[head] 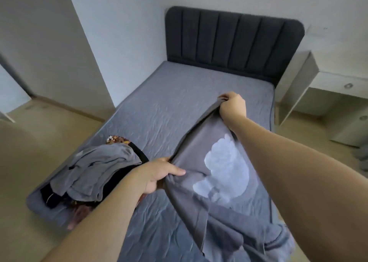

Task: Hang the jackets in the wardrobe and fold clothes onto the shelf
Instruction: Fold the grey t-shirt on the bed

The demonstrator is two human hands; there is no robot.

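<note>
A grey shirt (199,154) with a pale white print on its front is stretched above the bed between both hands. My left hand (161,174) grips one edge of it near the middle of the bed. My right hand (232,104) pinches the opposite edge farther up, toward the headboard. The lower part of the shirt drapes down to the bed's near end. A pile of clothes (93,170), grey on top with black and patterned pieces under it, lies on the bed's left corner.
The bed (159,106) has a wrinkled grey sheet and a dark padded headboard (233,40). A white desk unit (326,94) stands to the right. White wall panels (43,42) stand at the left, with beige floor around.
</note>
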